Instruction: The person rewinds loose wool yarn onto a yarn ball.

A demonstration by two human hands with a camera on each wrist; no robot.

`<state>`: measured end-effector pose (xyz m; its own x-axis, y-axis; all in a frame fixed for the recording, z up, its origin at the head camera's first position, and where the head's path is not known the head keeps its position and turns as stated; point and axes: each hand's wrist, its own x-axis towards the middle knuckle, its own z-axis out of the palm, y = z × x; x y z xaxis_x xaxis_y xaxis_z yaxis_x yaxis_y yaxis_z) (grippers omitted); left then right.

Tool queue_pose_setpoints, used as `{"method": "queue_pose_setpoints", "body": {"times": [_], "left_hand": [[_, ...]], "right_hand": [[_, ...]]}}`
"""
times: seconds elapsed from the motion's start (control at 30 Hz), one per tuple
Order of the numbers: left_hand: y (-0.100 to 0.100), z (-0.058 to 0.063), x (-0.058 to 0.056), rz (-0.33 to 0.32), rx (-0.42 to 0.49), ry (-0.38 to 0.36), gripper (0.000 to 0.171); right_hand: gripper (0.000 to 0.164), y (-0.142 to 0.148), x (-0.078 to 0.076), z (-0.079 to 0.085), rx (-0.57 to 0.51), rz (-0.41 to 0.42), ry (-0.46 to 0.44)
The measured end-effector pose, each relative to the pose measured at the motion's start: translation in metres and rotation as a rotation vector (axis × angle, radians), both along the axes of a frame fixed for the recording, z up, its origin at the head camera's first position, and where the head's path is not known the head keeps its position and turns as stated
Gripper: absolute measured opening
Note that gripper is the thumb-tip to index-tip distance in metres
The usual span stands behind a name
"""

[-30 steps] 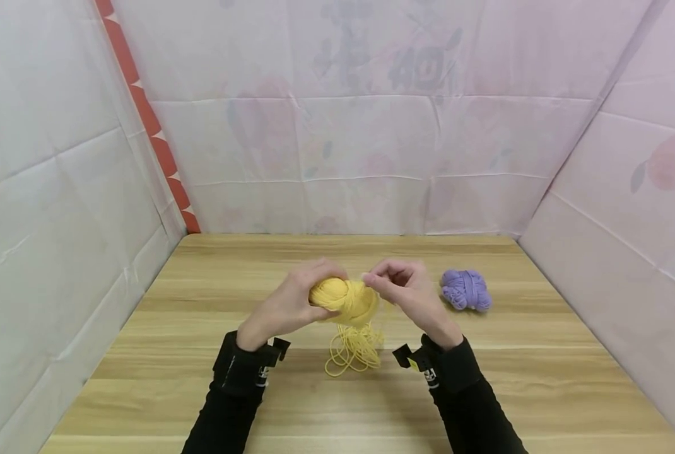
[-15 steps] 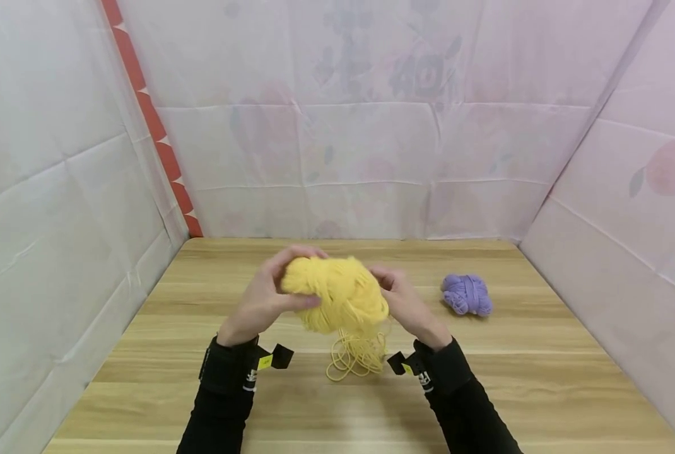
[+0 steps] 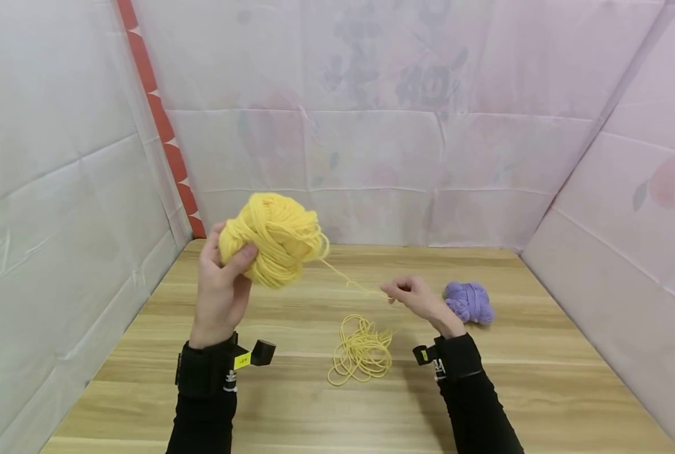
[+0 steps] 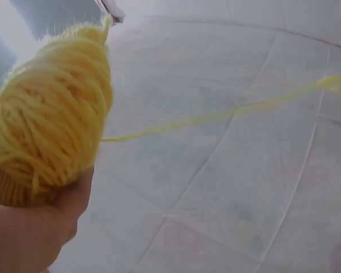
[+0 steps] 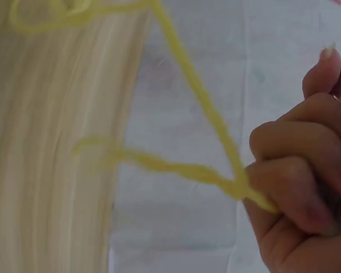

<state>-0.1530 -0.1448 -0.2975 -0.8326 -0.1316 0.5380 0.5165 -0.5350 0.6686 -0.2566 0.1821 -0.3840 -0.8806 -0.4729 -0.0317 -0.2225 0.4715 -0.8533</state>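
Note:
My left hand (image 3: 218, 293) grips a fluffy yellow ball of yarn (image 3: 272, 239), raised above the table, thumb across its near side. In the left wrist view the ball (image 4: 54, 114) fills the palm, and a strand (image 4: 216, 116) leads off to the right. That strand runs down to my right hand (image 3: 419, 297), whose fingers pinch it. The right wrist view shows curled fingers (image 5: 298, 148) with yellow yarn (image 5: 199, 94) coming out by the little finger. Below, between the hands, a loose yellow tangle of yarn (image 3: 363, 353) lies on the table.
A purple skein of yarn (image 3: 469, 302) sits on the table just beyond my right wrist. The wooden tabletop (image 3: 292, 416) ends at a back wall of pale printed sheeting (image 3: 366, 151). Similar sheeting stands at both sides, with a red strip (image 3: 164, 126) at the back left corner.
My left hand has lifted the yellow ball up and to the left, away from the right hand. The strand between the hands has drawn out nearly straight. The purple skein stays put.

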Motion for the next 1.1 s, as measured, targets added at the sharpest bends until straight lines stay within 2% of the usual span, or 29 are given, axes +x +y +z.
{"method": "queue_pose_setpoints", "body": {"times": [0.1,0.2,0.3,0.33,0.43,0.53,0.6,0.7,0.8,0.87,0.97,1.1], "left_hand": [[-0.004,0.0,-0.001,0.042,0.054,-0.004,0.032],[-0.006,0.001,-0.003,0.071,0.082,-0.025,0.03],[-0.004,0.001,-0.003,0.081,0.06,-0.059,0.03],[-0.002,0.001,-0.003,0.079,0.039,-0.076,0.031],[0.007,-0.001,-0.004,0.037,-0.045,-0.13,0.034],[0.02,-0.003,-0.005,-0.031,-0.136,-0.18,0.037],[0.03,-0.006,-0.007,-0.073,-0.19,-0.204,0.039],[0.042,-0.009,-0.009,-0.124,-0.255,-0.23,0.041],[0.049,-0.011,-0.01,-0.144,-0.297,-0.241,0.043],[0.051,-0.012,-0.01,-0.128,-0.312,-0.251,0.044],[0.051,-0.012,-0.011,-0.065,-0.318,-0.269,0.044],[0.049,-0.013,-0.014,0.062,-0.341,-0.292,0.045]], "right_hand": [[0.038,0.017,-0.007,-0.007,0.136,-0.063,0.078],[0.036,0.033,-0.011,-0.012,0.307,-0.15,0.12],[0.034,0.044,-0.011,-0.012,0.454,-0.185,0.175],[0.033,0.044,-0.009,-0.01,0.459,-0.185,0.185],[0.039,0.032,-0.002,0.0,0.31,-0.146,0.209],[0.05,0.004,0.012,0.013,0.024,-0.006,0.179],[0.057,-0.018,0.025,0.022,-0.12,0.108,0.138],[0.072,-0.047,0.044,0.028,-0.259,0.24,0.056],[0.07,-0.065,0.054,0.027,-0.356,0.28,0.041],[0.054,-0.07,0.057,0.026,-0.407,0.294,0.068],[0.023,-0.072,0.055,0.024,-0.412,0.289,0.171],[0.024,-0.068,0.054,0.027,-0.347,0.29,0.263]]}}
